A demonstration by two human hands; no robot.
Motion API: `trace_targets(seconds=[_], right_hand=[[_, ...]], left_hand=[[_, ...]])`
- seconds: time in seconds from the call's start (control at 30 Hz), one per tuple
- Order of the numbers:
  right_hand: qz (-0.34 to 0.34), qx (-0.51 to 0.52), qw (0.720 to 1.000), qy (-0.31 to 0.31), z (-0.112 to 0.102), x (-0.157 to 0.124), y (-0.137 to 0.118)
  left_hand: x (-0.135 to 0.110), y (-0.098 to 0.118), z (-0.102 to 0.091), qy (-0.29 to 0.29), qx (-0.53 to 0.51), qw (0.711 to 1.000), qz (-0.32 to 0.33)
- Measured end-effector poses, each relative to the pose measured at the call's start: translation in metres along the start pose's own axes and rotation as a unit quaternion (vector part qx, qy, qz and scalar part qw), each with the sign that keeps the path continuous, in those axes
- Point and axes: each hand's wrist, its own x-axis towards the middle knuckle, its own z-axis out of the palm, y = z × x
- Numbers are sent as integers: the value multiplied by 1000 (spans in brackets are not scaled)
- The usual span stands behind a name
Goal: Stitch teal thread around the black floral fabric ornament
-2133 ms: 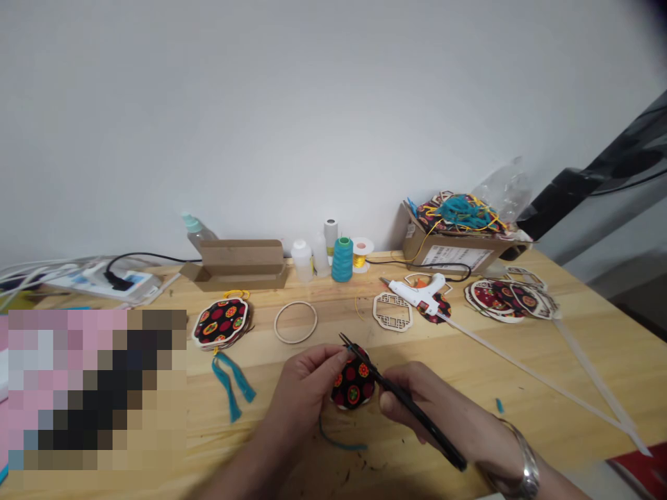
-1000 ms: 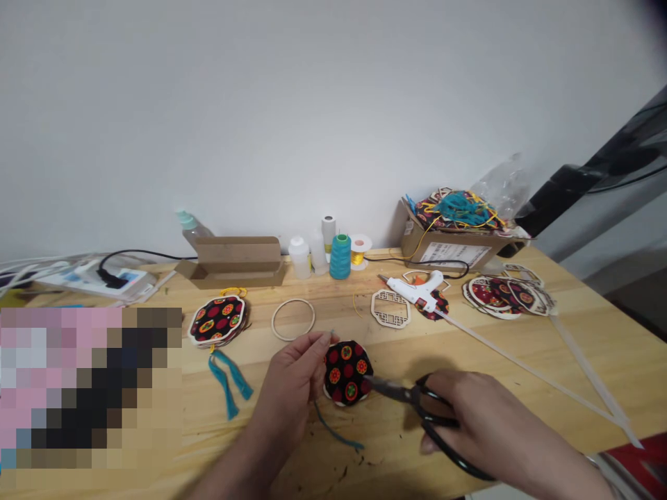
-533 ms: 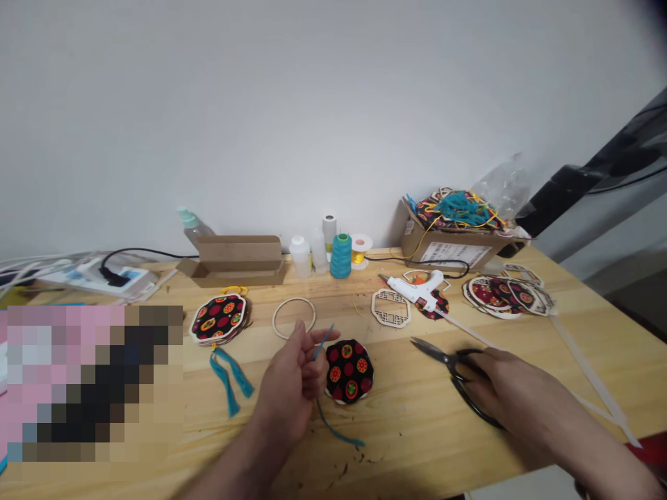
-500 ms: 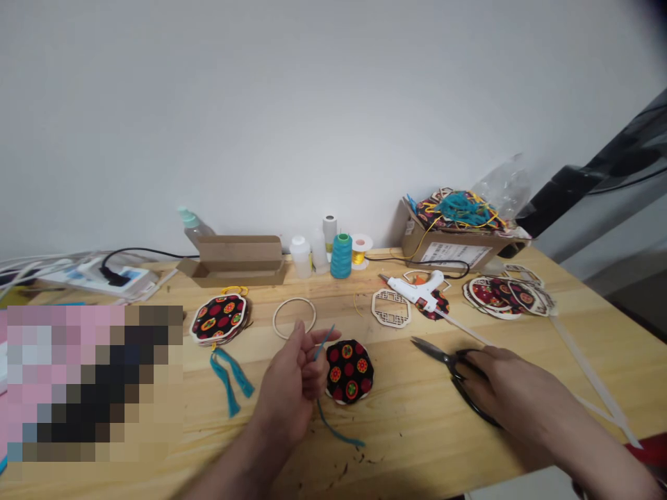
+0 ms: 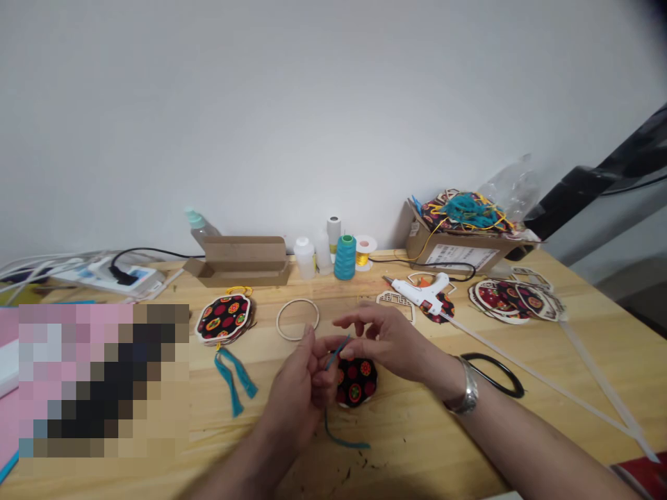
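Note:
A short bundle of teal thread (image 5: 333,357) is gripped in my left hand (image 5: 302,382), its top end sticking up past the fingers and its lower end trailing on the table. My right hand (image 5: 390,340), with a silver bracelet at the wrist, is beside the thread's top end, thumb and fingers apart. Under both hands lies a black fabric piece with red and orange flower prints (image 5: 359,389), partly covered. The scissors (image 5: 495,375) rest on the table by my right wrist; one black handle loop shows, and the blades are hidden.
A wooden ring (image 5: 281,323) and a tasselled fabric ornament (image 5: 224,319) lie left. Behind are an open cardboard box (image 5: 244,267), bottles (image 5: 305,257) and a teal thread cone (image 5: 344,258). A white glue gun (image 5: 422,292), wooden frames (image 5: 396,302) and a filled carton (image 5: 453,253) stand right.
My right hand has let go of the scissors and moved left to the teal thread. My left hand still holds the thread. The view has shifted slightly.

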Motion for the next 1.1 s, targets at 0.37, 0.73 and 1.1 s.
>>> trace_targets(seconds=[0.37,0.73,1.1], right_hand=[[-68,9,997,30,3,-6,10],[-65,-34,997,37,2,-8,10],[-64,-72,992,83,4,-8,12]], left_hand=[[0,-3,1,-57,9,998,-13],[-2,-6,3,0,102,994,46],[-4,-5,5,26,143,987,69]])
